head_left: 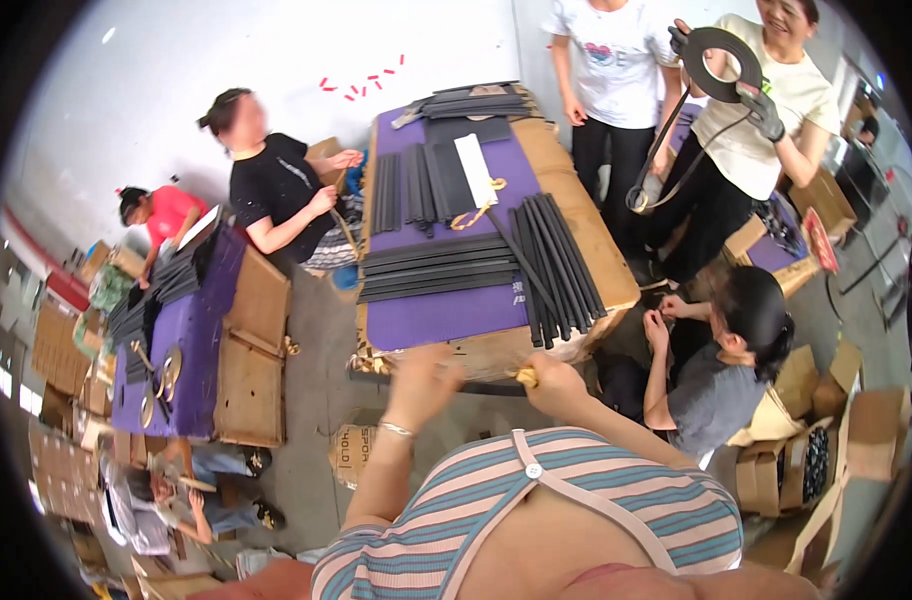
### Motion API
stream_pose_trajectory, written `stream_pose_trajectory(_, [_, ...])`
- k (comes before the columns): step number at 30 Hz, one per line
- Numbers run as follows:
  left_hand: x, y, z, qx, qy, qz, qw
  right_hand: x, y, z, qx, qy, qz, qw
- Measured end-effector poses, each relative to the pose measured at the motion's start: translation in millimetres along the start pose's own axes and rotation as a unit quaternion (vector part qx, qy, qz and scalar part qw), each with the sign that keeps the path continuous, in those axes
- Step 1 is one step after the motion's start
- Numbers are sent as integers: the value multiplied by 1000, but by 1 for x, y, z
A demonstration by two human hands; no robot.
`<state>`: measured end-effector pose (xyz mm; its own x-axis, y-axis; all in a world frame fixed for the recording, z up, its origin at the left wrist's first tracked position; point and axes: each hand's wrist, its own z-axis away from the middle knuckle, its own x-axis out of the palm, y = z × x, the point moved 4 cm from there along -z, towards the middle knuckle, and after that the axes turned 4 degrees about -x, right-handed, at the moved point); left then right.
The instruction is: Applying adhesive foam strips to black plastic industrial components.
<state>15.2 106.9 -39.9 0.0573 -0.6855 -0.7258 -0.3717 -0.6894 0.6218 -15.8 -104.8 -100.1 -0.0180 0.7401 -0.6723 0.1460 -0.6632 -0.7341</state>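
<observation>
My left hand point(423, 384) is in front of the table's near edge, its fingers smeared by motion. To its right, my right hand point(559, 388) is closed on a small crumpled yellow piece point(527, 376), perhaps tape. A long dark strip point(488, 388) runs crosswise by both hands; whether either one grips it I cannot tell. Beyond them on the table lie a row of long black strips point(436, 268) and a fanned bundle of black tubes or strips point(561, 270). Yellow loops point(473, 216) rest beside a white strip point(476, 170).
A purple mat point(436, 328) covers part of the wooden-sided table. On the right, one person crouches point(721, 380) and another holds a black roll point(722, 64) with gloves. A person in black point(276, 190) works at the left side. Cardboard boxes point(871, 435) stand at right.
</observation>
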Motion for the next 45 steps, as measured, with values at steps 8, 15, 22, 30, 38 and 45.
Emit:
stream_pose_trajectory(8, [90,-2,17,87,-531,27,842,29,-29,0,18,-110,78,991])
stream_pose_trajectory(15, [68,-31,26,-70,-504,223,831,-42,-46,-17,90,144,-306,937])
stream_pose_trajectory(22, [-5,-25,-1,-154,-333,379,849,-49,-74,-22,78,121,-489,860])
stream_pose_trajectory(30, [-45,-3,-10,-28,-228,232,945,-38,-99,-27,1,104,-476,873])
stream_pose_trajectory(38, [-55,-2,-3,23,-184,196,963,-33,-102,-33,-35,80,-500,861])
stream_pose_trajectory(45, [-60,-11,1,-48,-216,260,940,-33,-110,-49,-74,29,-484,871])
